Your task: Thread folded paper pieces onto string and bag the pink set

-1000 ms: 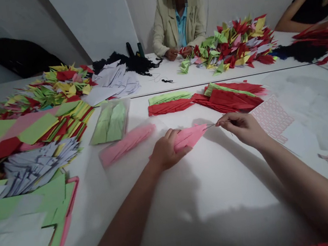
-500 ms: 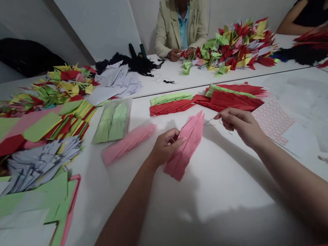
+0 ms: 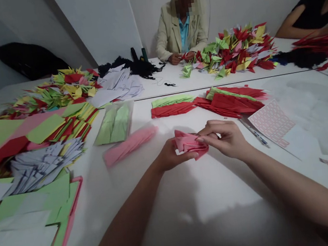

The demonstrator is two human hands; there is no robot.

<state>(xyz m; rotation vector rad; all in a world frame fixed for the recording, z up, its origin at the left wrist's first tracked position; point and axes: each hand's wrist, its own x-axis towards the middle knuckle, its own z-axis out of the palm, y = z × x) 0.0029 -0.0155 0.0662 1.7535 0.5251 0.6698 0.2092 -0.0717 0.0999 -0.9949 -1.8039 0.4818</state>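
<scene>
A bundle of folded pink papers (image 3: 187, 141) is held over the white table, tilted so that its layered edges face me. My left hand (image 3: 170, 154) is closed round its left side, with the thumb along the underside. From the right, my right hand (image 3: 225, 138) pinches the bundle's right edge, thumb and fingertips pressed together there. Whether a thread is also between those fingertips cannot be made out. Just left of my hands lie a pink paper strip (image 3: 130, 144) in a clear sleeve and a sleeve of green folded papers (image 3: 113, 124).
Red folded papers (image 3: 231, 103) lie beyond my hands, a pen (image 3: 257, 136) and a patterned sheet (image 3: 272, 120) to the right. Paper stacks (image 3: 57, 187) fill the left. Across the table, a person (image 3: 181, 31) works beside a colourful paper heap (image 3: 233, 50); another sits at right.
My right hand has moved left and down from holding a thread out to pinching the pink bundle. The bundle has turned from lying lengthwise to edge-on. The pen now shows.
</scene>
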